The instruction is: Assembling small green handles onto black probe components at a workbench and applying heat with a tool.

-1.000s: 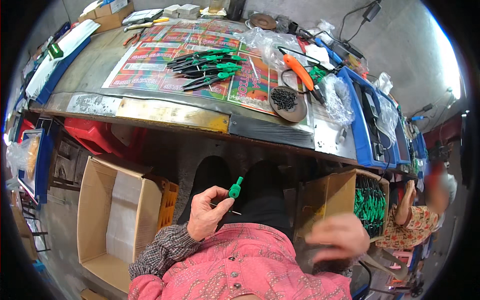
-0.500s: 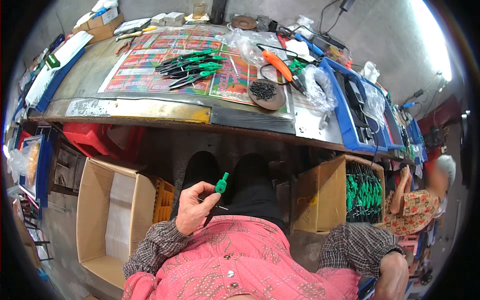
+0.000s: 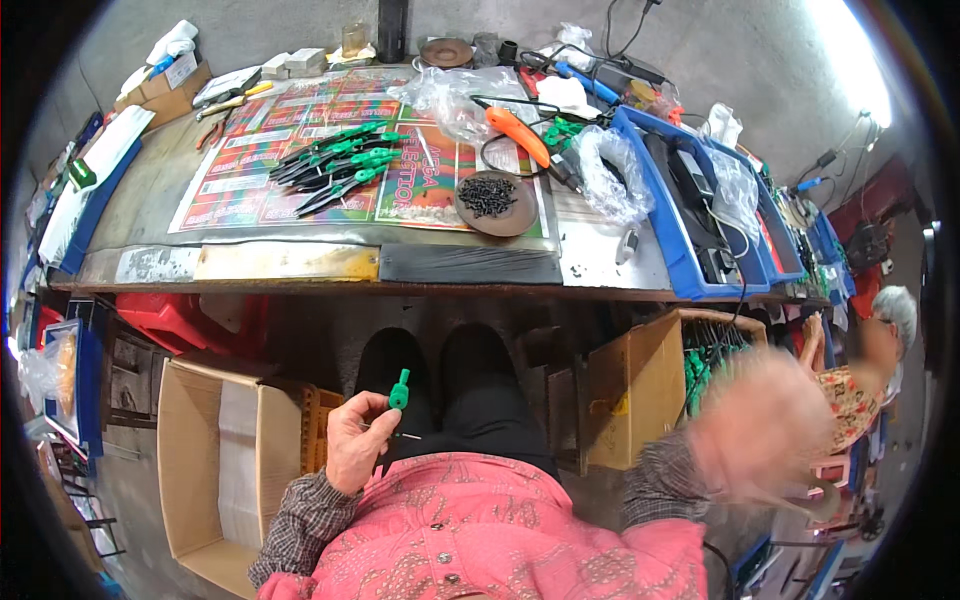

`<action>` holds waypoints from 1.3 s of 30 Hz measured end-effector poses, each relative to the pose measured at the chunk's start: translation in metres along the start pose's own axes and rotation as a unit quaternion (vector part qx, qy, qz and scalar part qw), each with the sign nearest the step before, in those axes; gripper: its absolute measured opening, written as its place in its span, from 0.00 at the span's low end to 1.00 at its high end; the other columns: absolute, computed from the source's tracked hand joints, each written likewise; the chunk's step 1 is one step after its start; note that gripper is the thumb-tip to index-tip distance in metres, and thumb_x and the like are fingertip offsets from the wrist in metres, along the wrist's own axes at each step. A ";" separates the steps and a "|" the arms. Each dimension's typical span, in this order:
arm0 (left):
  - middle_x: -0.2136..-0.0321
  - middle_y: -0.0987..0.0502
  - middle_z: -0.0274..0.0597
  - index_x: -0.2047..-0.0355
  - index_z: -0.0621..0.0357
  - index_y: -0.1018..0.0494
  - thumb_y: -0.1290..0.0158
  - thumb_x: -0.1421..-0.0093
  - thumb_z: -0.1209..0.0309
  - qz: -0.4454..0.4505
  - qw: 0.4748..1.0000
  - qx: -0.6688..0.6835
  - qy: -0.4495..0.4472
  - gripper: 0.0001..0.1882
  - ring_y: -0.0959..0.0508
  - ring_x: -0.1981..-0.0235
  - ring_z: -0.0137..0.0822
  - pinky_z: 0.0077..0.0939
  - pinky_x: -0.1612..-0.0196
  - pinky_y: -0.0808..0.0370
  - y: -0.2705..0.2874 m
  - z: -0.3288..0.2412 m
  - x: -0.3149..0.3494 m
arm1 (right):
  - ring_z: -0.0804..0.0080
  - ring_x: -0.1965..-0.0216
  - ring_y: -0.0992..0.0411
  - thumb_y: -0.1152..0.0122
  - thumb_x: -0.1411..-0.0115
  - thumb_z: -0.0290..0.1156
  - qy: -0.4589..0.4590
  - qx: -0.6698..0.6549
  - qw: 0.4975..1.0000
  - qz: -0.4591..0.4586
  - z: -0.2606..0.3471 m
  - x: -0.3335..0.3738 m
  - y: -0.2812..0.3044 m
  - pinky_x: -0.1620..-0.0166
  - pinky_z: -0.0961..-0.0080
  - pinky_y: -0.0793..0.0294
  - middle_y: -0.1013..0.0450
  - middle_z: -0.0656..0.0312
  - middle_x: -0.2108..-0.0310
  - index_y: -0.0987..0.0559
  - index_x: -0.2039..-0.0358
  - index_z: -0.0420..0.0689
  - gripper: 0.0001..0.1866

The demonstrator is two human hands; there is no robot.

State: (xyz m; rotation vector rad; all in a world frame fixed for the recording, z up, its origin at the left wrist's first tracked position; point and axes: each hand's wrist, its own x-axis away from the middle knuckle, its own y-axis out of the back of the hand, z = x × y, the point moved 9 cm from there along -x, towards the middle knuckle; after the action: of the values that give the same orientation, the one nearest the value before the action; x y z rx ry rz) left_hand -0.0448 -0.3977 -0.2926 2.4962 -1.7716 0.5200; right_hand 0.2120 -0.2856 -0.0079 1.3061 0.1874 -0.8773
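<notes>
My left hand (image 3: 357,437) is closed, pinching what looks like a drawing compass (image 3: 399,392) above my lap. Its green head and knob point up, and a thin metal piece sticks out beside my fingers; the rest is hidden by the hand. My right hand (image 3: 765,425) is smeared by motion in front of the cardboard box on the right (image 3: 630,390). Its fingers cannot be made out. Many similar green-headed pieces (image 3: 700,362) stand in that box, partly covered by the hand. On the table lies a pile of green-and-black compasses (image 3: 335,165).
The table (image 3: 130,225) carries a brown dish (image 3: 515,215) of small black parts, an orange-handled corded tool (image 3: 517,137), plastic bags and a blue bin (image 3: 665,225). At my left stands an open carton (image 3: 190,470). Another person (image 3: 850,395) sits at the far right.
My right hand has swung up from the lower right to the front of the right-hand box. The left hand still holds the compass. The whole view has shifted slightly.
</notes>
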 end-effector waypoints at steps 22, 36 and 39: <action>0.80 0.28 0.29 0.66 0.65 0.26 0.45 0.41 0.77 0.013 0.998 -0.004 0.063 0.04 0.35 0.84 0.16 0.11 0.80 0.39 -0.023 0.024 -0.051 | 0.54 0.70 0.28 0.44 0.47 0.20 -0.099 0.122 0.987 0.045 -0.213 -0.005 -0.158 0.68 0.63 0.28 0.32 0.54 0.71 0.25 0.69 0.39 0.04; 0.80 0.27 0.29 0.68 0.65 0.26 0.45 0.41 0.75 0.013 0.998 -0.008 0.054 0.05 0.34 0.83 0.16 0.12 0.79 0.38 -0.013 0.026 -0.051 | 0.53 0.71 0.28 0.39 0.47 0.26 -0.080 0.088 0.993 0.020 -0.178 -0.051 -0.168 0.70 0.61 0.29 0.30 0.56 0.72 0.27 0.69 0.43 0.06; 0.80 0.27 0.29 0.68 0.65 0.26 0.45 0.41 0.75 0.013 0.999 -0.014 0.051 0.05 0.34 0.82 0.16 0.12 0.79 0.38 -0.010 0.026 -0.051 | 0.53 0.71 0.27 0.38 0.48 0.27 -0.070 0.114 0.988 0.081 -0.177 -0.065 -0.185 0.70 0.61 0.29 0.30 0.56 0.71 0.27 0.69 0.43 0.07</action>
State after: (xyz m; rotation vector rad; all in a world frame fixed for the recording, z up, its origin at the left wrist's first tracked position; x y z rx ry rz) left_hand -0.0436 -0.3538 -0.3304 2.3860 -1.7627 0.6086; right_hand 0.1080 -0.0986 -0.1628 1.4443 -0.1318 -0.8651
